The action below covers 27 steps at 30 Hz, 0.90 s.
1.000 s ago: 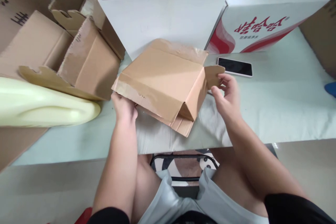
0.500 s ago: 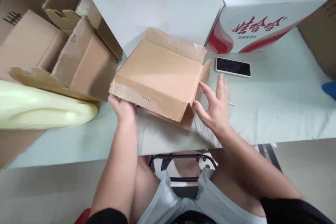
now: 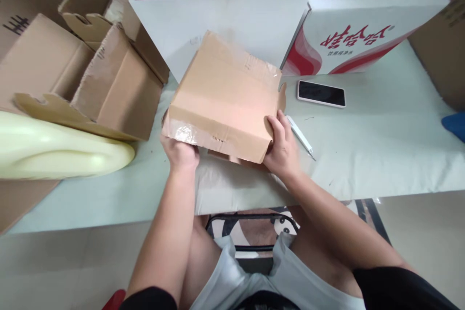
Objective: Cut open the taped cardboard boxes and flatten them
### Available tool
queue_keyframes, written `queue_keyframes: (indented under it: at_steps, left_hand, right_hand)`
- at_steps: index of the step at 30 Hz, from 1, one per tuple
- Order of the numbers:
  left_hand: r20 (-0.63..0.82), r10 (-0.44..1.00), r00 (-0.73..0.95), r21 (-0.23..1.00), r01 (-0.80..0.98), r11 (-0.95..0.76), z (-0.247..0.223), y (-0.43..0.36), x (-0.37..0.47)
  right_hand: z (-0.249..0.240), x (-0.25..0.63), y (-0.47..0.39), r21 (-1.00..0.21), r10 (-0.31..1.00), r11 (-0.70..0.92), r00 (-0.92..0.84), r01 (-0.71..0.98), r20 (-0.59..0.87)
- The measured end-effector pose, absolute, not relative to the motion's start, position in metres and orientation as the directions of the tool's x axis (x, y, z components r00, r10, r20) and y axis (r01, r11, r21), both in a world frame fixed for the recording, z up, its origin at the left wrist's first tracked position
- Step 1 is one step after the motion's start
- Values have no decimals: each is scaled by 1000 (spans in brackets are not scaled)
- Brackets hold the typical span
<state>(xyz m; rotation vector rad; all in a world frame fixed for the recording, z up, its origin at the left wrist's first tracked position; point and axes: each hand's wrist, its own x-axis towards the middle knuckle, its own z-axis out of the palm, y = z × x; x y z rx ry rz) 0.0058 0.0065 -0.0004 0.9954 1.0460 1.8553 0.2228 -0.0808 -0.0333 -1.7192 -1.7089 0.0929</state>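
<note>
A brown cardboard box [image 3: 228,92] with loose flaps and strips of clear tape is held tilted over the table. My left hand [image 3: 180,154] grips its near left corner from below, the fingers partly hidden under the cardboard. My right hand [image 3: 283,147] is closed on the near right edge, fingertips bent over the side flap. Just right of that hand a white utility knife [image 3: 301,135] lies on the table, its thin tip toward me. A phone [image 3: 321,94] with a dark screen lies farther back.
White cartons [image 3: 225,29] stand along the back, with a red-and-white printed carton [image 3: 356,34] at right. Opened cardboard boxes [image 3: 119,82] and a pale yellow smooth object [image 3: 65,147] occupy the left. A light green cloth [image 3: 381,145] covers the table; a blue item [image 3: 454,126] sits at far right.
My right hand has gone from spread fingers beside the box to gripping its right side. The box has tilted and its near left corner has shifted right with my left hand. More of the knife shows.
</note>
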Motion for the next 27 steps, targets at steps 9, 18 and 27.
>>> queue_keyframes:
  at_steps: [9,18,27]
  left_hand:
    - [195,890,-413,929,-213,-302,-4,7,-3]
    - [-1,909,-418,909,-379,-173,5,7,-10]
    - [13,982,-187,907,-411,-90,21,3,-17]
  right_hand:
    - [-36,237,-74,-499,807,285,76,818,585]
    - [-17,259,-84,-450,699,625,-199,638,687]
    - [-16,232,-88,-500,796,566,-592,656,124]
